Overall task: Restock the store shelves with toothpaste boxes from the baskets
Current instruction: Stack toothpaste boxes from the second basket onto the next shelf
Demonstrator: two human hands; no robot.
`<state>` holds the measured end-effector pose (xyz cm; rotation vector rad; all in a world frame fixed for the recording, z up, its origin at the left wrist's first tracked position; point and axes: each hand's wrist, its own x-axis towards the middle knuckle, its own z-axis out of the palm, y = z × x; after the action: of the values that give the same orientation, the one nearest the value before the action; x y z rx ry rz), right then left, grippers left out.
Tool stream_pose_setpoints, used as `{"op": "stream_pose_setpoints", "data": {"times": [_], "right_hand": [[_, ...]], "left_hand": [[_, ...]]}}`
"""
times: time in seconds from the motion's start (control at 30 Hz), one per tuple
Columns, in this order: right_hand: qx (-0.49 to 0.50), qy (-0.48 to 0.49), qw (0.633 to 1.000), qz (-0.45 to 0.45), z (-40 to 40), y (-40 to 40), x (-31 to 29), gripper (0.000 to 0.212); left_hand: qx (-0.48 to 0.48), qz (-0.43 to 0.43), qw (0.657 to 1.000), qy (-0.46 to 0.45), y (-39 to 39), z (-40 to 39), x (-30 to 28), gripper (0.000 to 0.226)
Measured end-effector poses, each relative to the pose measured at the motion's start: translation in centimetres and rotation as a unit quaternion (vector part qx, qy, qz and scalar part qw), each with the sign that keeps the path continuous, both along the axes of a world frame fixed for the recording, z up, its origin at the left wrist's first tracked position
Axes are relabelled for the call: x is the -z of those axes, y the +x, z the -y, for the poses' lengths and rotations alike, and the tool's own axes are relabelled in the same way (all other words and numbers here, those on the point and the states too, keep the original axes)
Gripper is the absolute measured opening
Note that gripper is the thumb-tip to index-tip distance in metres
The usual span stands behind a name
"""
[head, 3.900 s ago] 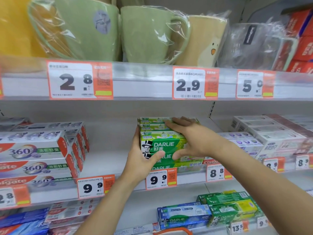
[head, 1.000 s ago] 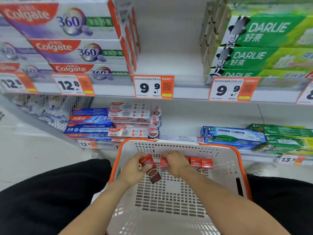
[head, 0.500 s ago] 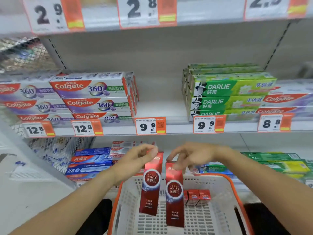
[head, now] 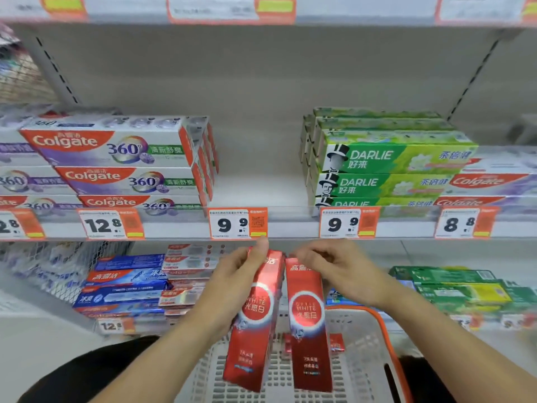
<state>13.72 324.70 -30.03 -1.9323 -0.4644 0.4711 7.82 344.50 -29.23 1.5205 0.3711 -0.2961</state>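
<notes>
My left hand point(head: 236, 274) pinches the top end of a red Optic White toothpaste box point(head: 252, 324), which hangs upright over the basket. My right hand point(head: 334, 266) pinches the top of a second red box point(head: 309, 327) right beside it. Both boxes hang just below the middle shelf's edge point(head: 290, 228), under an empty gap point(head: 255, 181) between the Colgate 360 stack point(head: 122, 167) and the green Darlie stack point(head: 383, 167). The white basket with an orange rim point(head: 374, 324) sits on my lap, with small red boxes point(head: 337, 346) on its floor.
Price tags reading 12.8, 9.9 point(head: 236, 223), 9.9 and 8.8 line the shelf edge. The lower shelf holds blue and red Colgate boxes point(head: 128, 283) at left and green boxes point(head: 453, 289) at right. A wire rack point(head: 37, 269) stands at far left.
Both hands have lifted the two red boxes up from the basket towards the middle shelf's edge. The view has tilted and moved closer to the shelf.
</notes>
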Motion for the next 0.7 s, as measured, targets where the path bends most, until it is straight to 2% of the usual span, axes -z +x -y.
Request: {"op": "stream_pose_setpoints", "data": {"times": [0.07,0.13,0.17,0.3,0.4,0.57,0.7], "right_hand": [[0.035,0.020,0.999,-0.016,0.1,0.3,-0.1,0.037],[0.059,0.015,0.998,-0.005,0.1,0.6,0.0,0.019],[0.060,0.012,0.998,-0.002,0.1,0.7,0.0,0.017],[0.051,0.032,0.998,0.000,0.2,0.7,-0.4,0.024],[0.050,0.020,0.998,0.037,0.4,0.7,-0.6,0.023],[0.074,0.010,0.994,0.076,0.0,0.6,-0.5,0.021],[0.073,0.025,0.994,0.072,-0.7,0.0,-0.4,0.030]], "left_hand": [[-0.014,-0.016,0.999,-0.043,0.2,0.3,-0.3,0.053],[-0.026,-0.032,0.996,-0.082,0.4,0.5,-0.4,0.062],[-0.027,-0.039,0.994,-0.097,0.4,0.6,-0.4,0.066],[-0.020,-0.042,0.992,-0.117,0.4,0.6,-0.4,0.060],[-0.026,-0.025,0.994,-0.103,0.2,0.6,-0.2,0.053],[-0.022,0.021,0.997,-0.075,0.2,1.2,0.0,0.058],[-0.020,0.025,0.997,-0.073,0.3,1.6,0.5,0.059]]}}
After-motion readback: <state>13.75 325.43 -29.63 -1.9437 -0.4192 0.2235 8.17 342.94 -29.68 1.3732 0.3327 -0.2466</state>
